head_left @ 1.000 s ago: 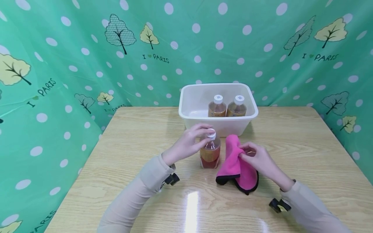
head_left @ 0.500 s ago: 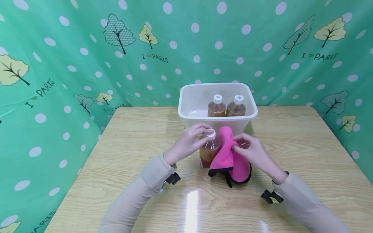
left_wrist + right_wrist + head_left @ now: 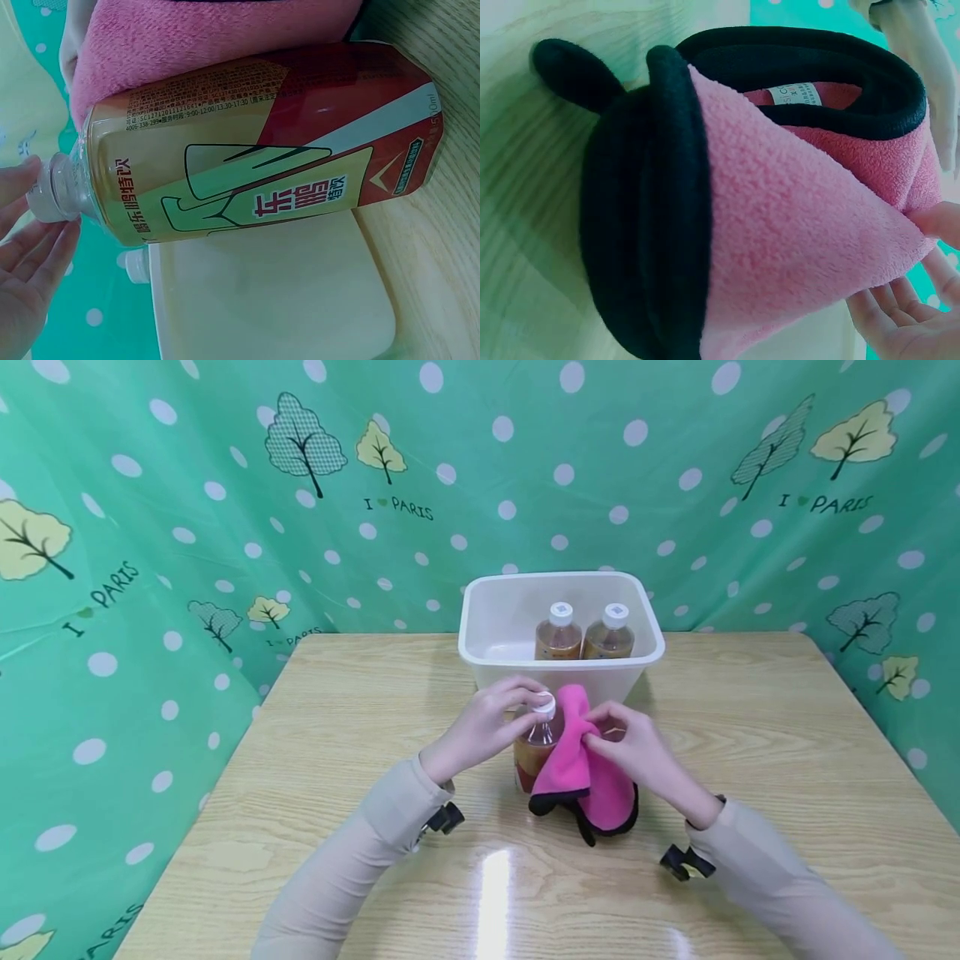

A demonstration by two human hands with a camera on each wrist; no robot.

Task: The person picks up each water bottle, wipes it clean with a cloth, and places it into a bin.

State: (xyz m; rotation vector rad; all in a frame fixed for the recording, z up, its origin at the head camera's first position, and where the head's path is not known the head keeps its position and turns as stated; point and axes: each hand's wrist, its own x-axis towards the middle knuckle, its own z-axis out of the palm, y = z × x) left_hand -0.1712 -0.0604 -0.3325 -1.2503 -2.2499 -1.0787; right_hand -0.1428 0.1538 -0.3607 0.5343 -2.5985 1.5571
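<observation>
A drink bottle point(image 3: 528, 758) with a red and gold label stands upright on the table. My left hand point(image 3: 487, 722) pinches its white cap point(image 3: 54, 187) from the left side. Just right of the bottle, my right hand point(image 3: 636, 747) pinches a fold of a pink fleecy cloth point(image 3: 566, 768) between thumb and fingers. The cloth lies up against the bottle's side in the left wrist view and hides part of it in the head view. Black trim point(image 3: 641, 225), a black loop point(image 3: 576, 75) and a white care label point(image 3: 795, 94) show on the cloth in the right wrist view.
Behind the hands sits a white plastic bin point(image 3: 504, 670) with two more capped bottles, one bottle point(image 3: 558, 642) left of the other bottle point(image 3: 609, 642). Light wood table point(image 3: 315, 727) surrounds everything. A green dotted curtain point(image 3: 420, 468) hangs at the back and left.
My right hand has carried the pink cloth left, from a gap beside the bottle to against its side, covering part of it. The left hand keeps its pinch on the cap.
</observation>
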